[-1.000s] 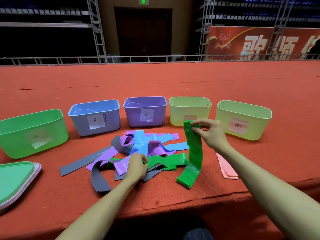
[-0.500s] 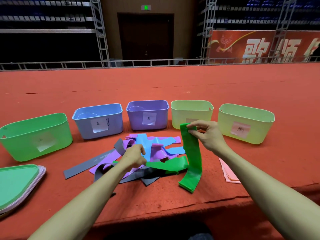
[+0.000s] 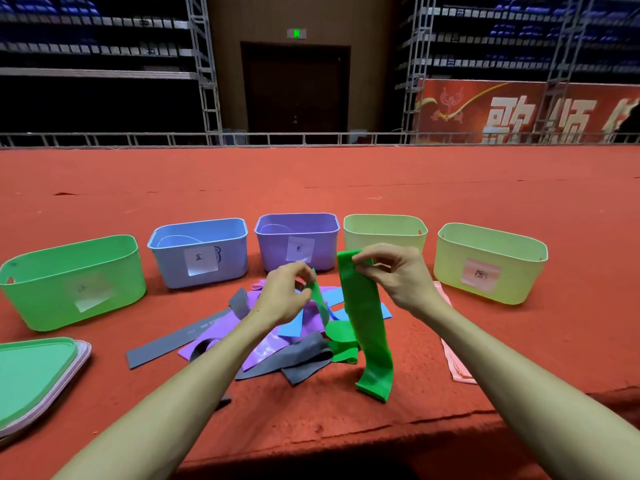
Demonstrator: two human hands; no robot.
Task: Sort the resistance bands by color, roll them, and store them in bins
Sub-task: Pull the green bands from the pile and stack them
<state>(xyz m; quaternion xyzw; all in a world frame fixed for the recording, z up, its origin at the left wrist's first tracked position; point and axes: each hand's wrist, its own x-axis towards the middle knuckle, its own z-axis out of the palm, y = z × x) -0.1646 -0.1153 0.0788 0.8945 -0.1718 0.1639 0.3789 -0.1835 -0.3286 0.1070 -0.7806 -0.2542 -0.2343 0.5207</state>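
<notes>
Both hands on green bands, sorting barely started

Right hand [image 3: 398, 275] pinches the top end of a long green band [image 3: 369, 327] so it hangs down to the surface [image 3: 311, 188], and left hand [image 3: 284, 296] just beside it pinches the end of a second green band [image 3: 320, 304], whose other end sits in the mixed pile [image 3: 270, 348] of purple, blue and grey ones underneath. A few pink bands [image 3: 457, 362] lie flat off to the right, so I'd guess one colour is pulled out. Nothing's rolled, and the five bins along the far side, green bin [image 3: 69, 282] at far left, don't show any rolls from this angle, so pretty much the whole job is left
</notes>
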